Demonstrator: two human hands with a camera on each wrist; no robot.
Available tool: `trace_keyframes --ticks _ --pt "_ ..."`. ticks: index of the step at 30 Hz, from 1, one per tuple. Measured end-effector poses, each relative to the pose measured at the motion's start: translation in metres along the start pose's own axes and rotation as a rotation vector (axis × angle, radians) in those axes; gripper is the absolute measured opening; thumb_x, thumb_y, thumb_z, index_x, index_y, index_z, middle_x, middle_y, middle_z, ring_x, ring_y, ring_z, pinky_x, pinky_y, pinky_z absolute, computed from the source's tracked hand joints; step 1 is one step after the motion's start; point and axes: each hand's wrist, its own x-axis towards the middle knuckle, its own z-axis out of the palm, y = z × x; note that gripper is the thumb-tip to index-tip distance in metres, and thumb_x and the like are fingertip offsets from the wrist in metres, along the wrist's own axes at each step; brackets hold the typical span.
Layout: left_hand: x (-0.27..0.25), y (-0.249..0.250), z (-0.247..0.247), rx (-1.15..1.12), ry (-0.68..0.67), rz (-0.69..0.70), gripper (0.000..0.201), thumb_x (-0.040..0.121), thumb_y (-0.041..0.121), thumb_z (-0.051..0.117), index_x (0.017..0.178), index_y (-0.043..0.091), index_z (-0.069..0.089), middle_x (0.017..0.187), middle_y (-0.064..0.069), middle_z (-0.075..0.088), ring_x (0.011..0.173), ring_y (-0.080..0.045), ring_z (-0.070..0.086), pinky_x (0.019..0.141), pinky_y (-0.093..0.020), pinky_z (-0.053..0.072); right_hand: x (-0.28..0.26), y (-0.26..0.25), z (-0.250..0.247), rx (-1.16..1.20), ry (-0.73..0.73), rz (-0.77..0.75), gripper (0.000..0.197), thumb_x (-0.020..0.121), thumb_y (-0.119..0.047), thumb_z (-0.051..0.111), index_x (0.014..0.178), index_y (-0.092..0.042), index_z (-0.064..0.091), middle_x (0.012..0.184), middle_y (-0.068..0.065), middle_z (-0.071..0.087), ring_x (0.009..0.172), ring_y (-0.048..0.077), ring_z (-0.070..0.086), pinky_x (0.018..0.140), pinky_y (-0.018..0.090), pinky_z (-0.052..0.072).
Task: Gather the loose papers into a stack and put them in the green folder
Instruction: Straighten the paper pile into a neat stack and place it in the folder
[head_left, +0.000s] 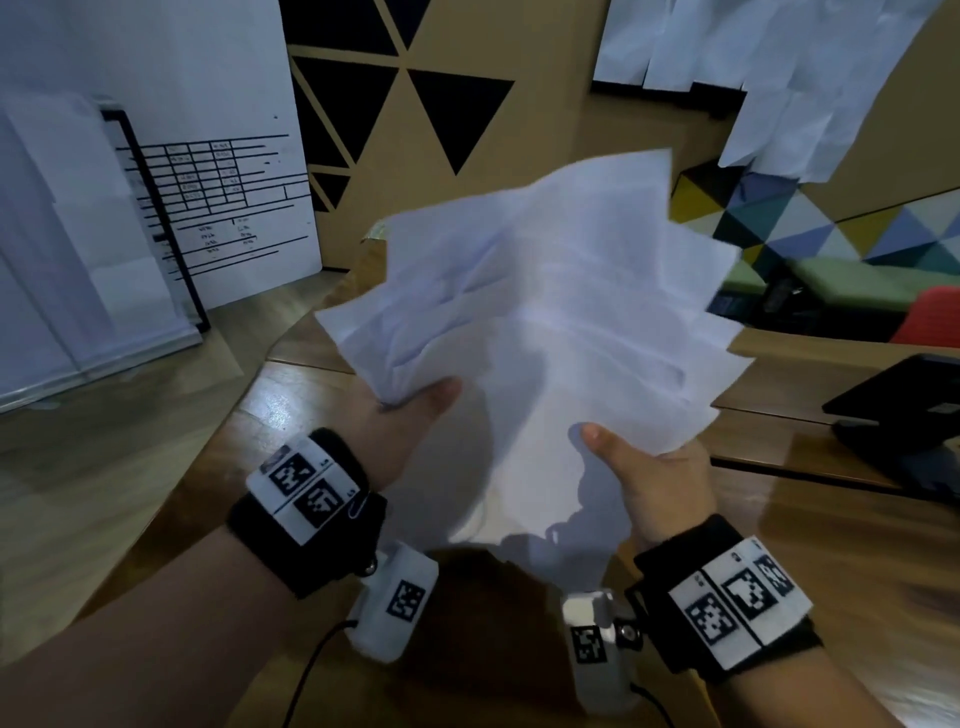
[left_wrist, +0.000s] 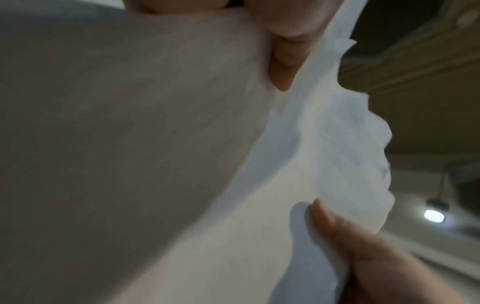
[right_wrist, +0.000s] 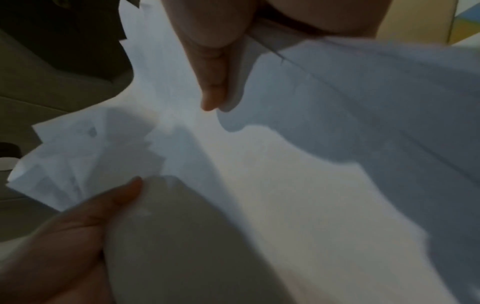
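Observation:
A loose, fanned bundle of white papers (head_left: 545, 322) is held up above the wooden table (head_left: 841, 551), its sheets askew and their corners sticking out. My left hand (head_left: 415, 415) grips the bundle's lower left edge with the thumb on top. My right hand (head_left: 644, 478) grips the lower right edge, its thumb also pressed on the top sheet. In the left wrist view the papers (left_wrist: 298, 174) fill the frame, pinched under my left thumb (left_wrist: 285, 51). The right wrist view shows the sheets (right_wrist: 285, 185) under my right thumb (right_wrist: 213, 67). No green folder is visible.
A black laptop (head_left: 904, 410) lies on the table at the right. A whiteboard (head_left: 218, 197) with a drawn grid leans at the back left. Behind are a cardboard-coloured wall with black triangles, a red chair (head_left: 935, 317) and white sheets hanging at the top right (head_left: 779, 78).

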Motion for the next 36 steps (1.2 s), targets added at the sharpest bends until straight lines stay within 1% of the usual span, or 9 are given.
trace_keyframes --ticks 3,7,11,17,20,23,26,31,36 --pt "-0.007 0.000 -0.015 -0.101 -0.021 0.012 0.071 0.043 0.056 0.077 0.105 0.024 0.067 0.106 0.000 0.070 0.103 -0.020 0.066 0.089 -0.038 0.053 -0.005 -0.004 -0.002 0.007 -0.066 -0.046 0.053 0.051 -0.025 0.080 0.102 -0.019 0.066 0.101 0.002 0.075 0.098 0.021 0.069 0.084 0.034 0.056" --pt "-0.010 -0.017 -0.020 -0.075 -0.156 0.019 0.052 0.045 0.042 0.085 0.093 0.027 0.070 0.092 0.008 0.076 0.093 -0.015 0.071 0.079 -0.031 0.058 -0.005 0.011 -0.007 -0.051 -0.046 -0.009 0.056 0.059 -0.004 0.078 0.112 -0.003 0.062 0.103 0.012 0.073 0.095 0.026 0.070 0.080 0.038 0.057" --pt "-0.011 -0.030 -0.017 -0.119 -0.165 -0.002 0.041 0.060 0.006 0.083 0.080 0.041 0.074 0.080 0.017 0.076 0.077 -0.001 0.070 0.071 -0.021 0.059 -0.008 0.018 -0.016 0.042 -0.037 0.067 0.037 0.055 -0.008 0.076 0.091 -0.013 0.068 0.079 -0.005 0.077 0.074 0.010 0.072 0.062 0.020 0.056" --pt "-0.007 -0.020 -0.021 -0.042 -0.232 -0.019 0.065 0.026 0.061 0.083 0.087 0.043 0.072 0.092 0.013 0.075 0.090 -0.006 0.070 0.078 -0.024 0.057 -0.009 0.005 -0.016 0.092 -0.139 0.078 0.044 0.053 0.003 0.073 0.094 -0.012 0.067 0.085 0.000 0.077 0.080 0.015 0.073 0.070 0.028 0.059" --pt "-0.007 0.005 -0.007 0.081 -0.183 0.063 0.071 0.041 0.055 0.072 0.109 0.036 0.064 0.117 -0.005 0.069 0.102 -0.023 0.066 0.088 -0.040 0.055 -0.011 -0.009 -0.002 0.076 -0.078 0.012 0.038 0.053 0.001 0.077 0.087 -0.014 0.068 0.078 -0.005 0.077 0.074 0.011 0.072 0.071 0.025 0.059" --pt "-0.010 0.021 -0.003 0.105 -0.174 0.244 0.050 0.058 0.047 0.063 0.108 0.051 0.061 0.134 -0.004 0.058 0.115 -0.020 0.061 0.099 -0.042 0.049 -0.012 -0.020 0.006 0.126 -0.011 -0.066 0.033 0.046 -0.015 0.079 0.079 -0.021 0.075 0.084 -0.004 0.077 0.082 0.015 0.072 0.076 0.030 0.059" --pt "-0.013 0.006 -0.006 -0.015 -0.153 0.094 0.068 0.053 0.046 0.070 0.119 0.034 0.060 0.106 -0.001 0.070 0.100 -0.020 0.066 0.094 -0.047 0.052 -0.012 -0.019 0.005 0.065 0.066 -0.134 0.043 0.057 -0.006 0.078 0.092 -0.027 0.064 0.093 -0.001 0.072 0.083 0.008 0.070 0.082 0.036 0.056" --pt "-0.019 -0.021 -0.004 -0.015 -0.083 -0.082 0.035 0.047 0.043 0.073 0.081 0.035 0.072 0.078 0.004 0.075 0.080 -0.023 0.072 0.074 -0.042 0.059 -0.013 -0.015 0.004 -0.006 0.081 -0.100 0.030 0.077 0.008 0.064 0.086 -0.021 0.066 0.076 -0.006 0.075 0.071 0.007 0.070 0.082 0.039 0.055" --pt "-0.025 -0.015 -0.017 -0.180 -0.117 0.003 0.029 0.056 0.015 0.081 0.081 0.027 0.074 0.079 0.012 0.076 0.077 -0.006 0.071 0.067 -0.022 0.059 -0.019 -0.029 -0.001 0.048 0.070 -0.243 0.023 0.061 -0.032 0.081 0.079 -0.029 0.067 0.077 -0.010 0.072 0.075 0.011 0.066 0.071 0.031 0.055"
